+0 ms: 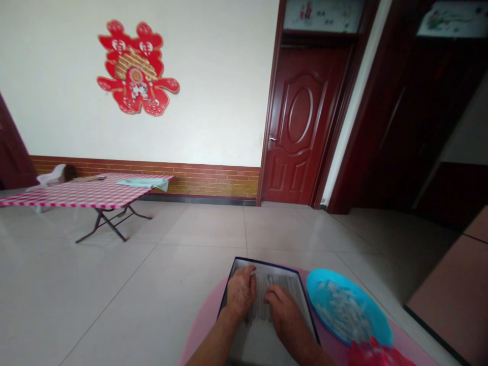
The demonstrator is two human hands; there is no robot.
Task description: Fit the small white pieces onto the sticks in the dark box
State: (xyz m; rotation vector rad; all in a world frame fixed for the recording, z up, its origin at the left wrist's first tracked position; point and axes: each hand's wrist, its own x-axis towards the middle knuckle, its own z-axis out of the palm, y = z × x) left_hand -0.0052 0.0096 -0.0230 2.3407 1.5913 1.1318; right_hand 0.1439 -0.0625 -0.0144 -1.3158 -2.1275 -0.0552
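Observation:
My left hand is over the left side of a shallow box with a dark blue rim. Its fingers are curled together, and a small pale bit shows at the fingertips, too blurred to name. In the right half of the same box, my right hand bends its fingers down at a row of thin grey sticks lying side by side. What those fingers grip, if anything, is hidden. Beside the box stands a bright blue plastic basin holding many small whitish pieces.
The box and basin rest on a pink round surface. Red plastic lies at the basin's near edge. A low folding table with a checked cover stands far left. Pinkish furniture is at right, and a red door is behind.

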